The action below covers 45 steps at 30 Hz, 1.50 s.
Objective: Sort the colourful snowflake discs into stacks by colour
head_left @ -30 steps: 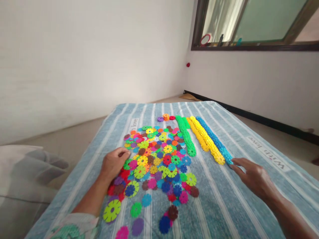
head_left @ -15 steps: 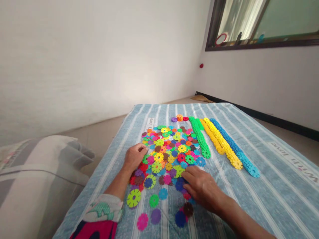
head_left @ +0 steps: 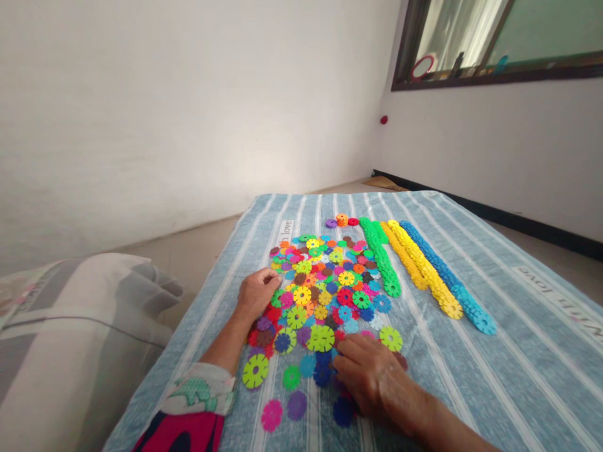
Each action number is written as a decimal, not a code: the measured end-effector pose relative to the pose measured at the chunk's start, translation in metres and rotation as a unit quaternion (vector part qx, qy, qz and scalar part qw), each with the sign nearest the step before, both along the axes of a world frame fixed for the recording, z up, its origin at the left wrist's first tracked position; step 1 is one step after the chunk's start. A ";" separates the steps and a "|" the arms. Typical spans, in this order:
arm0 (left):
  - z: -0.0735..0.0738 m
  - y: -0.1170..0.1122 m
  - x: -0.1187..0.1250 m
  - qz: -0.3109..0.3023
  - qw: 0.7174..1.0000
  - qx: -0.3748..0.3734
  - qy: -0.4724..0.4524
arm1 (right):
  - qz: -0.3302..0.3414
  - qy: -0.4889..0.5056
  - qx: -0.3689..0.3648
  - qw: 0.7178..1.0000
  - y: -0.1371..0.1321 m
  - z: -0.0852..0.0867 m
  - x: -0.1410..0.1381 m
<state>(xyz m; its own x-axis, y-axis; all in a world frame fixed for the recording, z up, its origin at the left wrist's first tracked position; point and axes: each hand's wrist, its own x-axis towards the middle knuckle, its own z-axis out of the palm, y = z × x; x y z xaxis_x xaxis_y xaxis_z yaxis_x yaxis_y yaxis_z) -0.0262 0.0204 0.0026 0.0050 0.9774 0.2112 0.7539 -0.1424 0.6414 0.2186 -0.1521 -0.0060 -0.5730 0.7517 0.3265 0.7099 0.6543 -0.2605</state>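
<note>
A pile of many-coloured notched plastic discs [head_left: 302, 295] lies spread on the striped cloth. At the pile's left edge is my left hand [head_left: 258, 292], its thumb and fingers pinched together. Whatever sits between those fingertips is too small or hidden to make out. My right hand [head_left: 372, 370] rests low over the near right part of the pile, fingers bent downward onto discs, with nothing visibly gripped. Dark blue discs [head_left: 323, 369] lie beside its fingertips. One yellow-green disc [head_left: 320, 338] is just beyond them, and another yellow-green disc [head_left: 391, 338] lies behind the knuckles.
Right of the pile run long overlapping rows of discs: a green row [head_left: 382, 260], yellow rows [head_left: 424, 270] and a blue row [head_left: 443, 276]. Small stacks, including an orange stack [head_left: 342, 220], stand at the far end. Grey-and-white fabric [head_left: 85, 314] bulges at the left.
My right hand has moved left and nearer to me, its fingers now more bent. Discs around it have shifted, and a yellow-green disc shows behind it. My left hand stays nearly still.
</note>
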 end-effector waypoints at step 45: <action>0.005 0.011 -0.003 0.009 0.998 -0.006 0.056 | -0.066 0.018 0.032 0.997 0.012 -0.003 -0.024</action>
